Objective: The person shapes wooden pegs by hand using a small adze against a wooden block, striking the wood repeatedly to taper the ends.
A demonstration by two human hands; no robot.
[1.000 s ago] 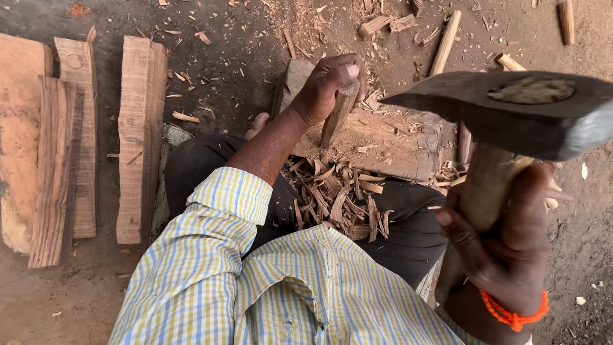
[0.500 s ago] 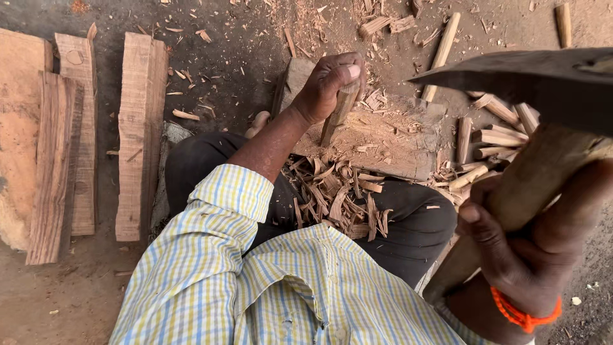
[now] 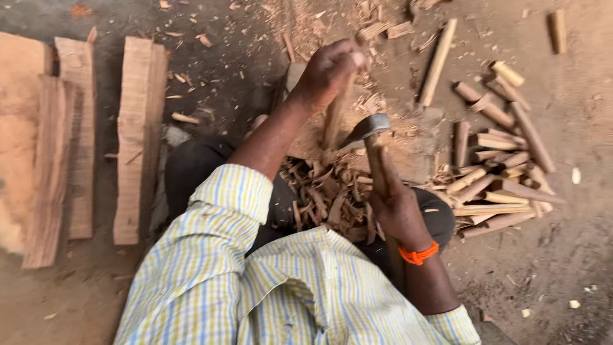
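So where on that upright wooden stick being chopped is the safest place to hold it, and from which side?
Probably at its very top end, from above. The left hand already grips the upright wooden stick there, while the steel-headed hatchet in the right hand meets its lower right side, so the top is farthest from the blade.

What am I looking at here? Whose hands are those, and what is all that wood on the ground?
The camera sits on a person's head and looks down, so you see their own striped shirt and both arms. The left hand holds a wooden stick upright on a chopping block. The right hand, with an orange band at the wrist, grips a hatchet, whose metal head is down beside the stick. Wood shavings lie piled on the lap. On the dirt ground, flat planks lie to the left and a heap of trimmed sticks lies to the right.
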